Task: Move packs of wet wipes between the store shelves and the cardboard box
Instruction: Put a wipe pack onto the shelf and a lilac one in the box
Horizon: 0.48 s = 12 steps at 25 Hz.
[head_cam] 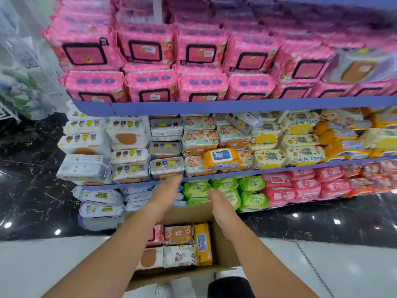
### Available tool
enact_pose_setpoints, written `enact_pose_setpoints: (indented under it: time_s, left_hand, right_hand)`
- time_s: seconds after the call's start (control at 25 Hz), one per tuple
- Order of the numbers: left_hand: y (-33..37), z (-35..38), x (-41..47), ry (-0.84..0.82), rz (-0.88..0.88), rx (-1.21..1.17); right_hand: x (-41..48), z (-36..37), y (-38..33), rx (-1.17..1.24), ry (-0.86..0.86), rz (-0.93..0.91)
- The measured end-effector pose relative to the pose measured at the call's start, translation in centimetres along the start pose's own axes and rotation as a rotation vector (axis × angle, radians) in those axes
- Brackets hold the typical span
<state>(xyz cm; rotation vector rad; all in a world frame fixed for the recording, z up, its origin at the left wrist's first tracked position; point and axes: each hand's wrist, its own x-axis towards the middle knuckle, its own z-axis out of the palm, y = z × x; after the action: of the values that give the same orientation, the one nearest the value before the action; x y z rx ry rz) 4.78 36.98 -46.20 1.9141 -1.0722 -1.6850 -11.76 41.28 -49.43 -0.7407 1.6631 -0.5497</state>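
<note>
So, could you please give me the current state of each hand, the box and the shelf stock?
left hand: open, empty, reaching toward the middle shelf edge
right hand: open, empty, held above the box
cardboard box: open, partly filled with packs
orange pack: lying on the middle shelf, at its front
pink packs: stacked on the top shelf

Floor surface: black marble-pattern tiles (32,168) with white veining cover the area from 9 o'clock across to 3 o'clock, showing round ceiling-light reflections. A pale glossy floor band (43,265) runs along 6 to 8 o'clock and again at 4 o'clock. At 10 o'clock, a clear plastic bag (23,87) holds blurred green and white goods. At 6 o'clock, a white shoe (171,289) and a dark trouser leg (229,287) are partly visible.
</note>
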Motion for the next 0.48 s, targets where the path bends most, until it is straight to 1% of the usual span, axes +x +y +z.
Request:
enact_pose_setpoints:
  time_s: [0.08, 0.24, 0.28, 0.36, 0.48]
  left_hand:
    - [4.8, 1.2, -2.6, -0.041, 0.105, 0.02]
    - [14.2, 4.3, -5.9, -0.055, 0.374, 0.022]
    - [16.4, 5.1, -6.7, -0.044, 0.45, 0.028]
    - [20.7, 7.1, -7.8, -0.011, 0.555, 0.016]
    - [26.8, 11.1, -8.5, 0.04, 0.658, 0.054]
  right_hand:
    - [-1.7, -3.0, -3.2, 0.036, 0.039, -0.099]
    - [-3.1, -10.6, -10.4, 0.074, 0.113, -0.329]
    - [-3.3, -12.7, -12.3, 0.083, 0.135, -0.39]
    - [-3.4, -17.2, -16.0, 0.108, 0.123, -0.503]
    - [-3.0, -24.7, -20.5, 0.085, 0.122, -0.6]
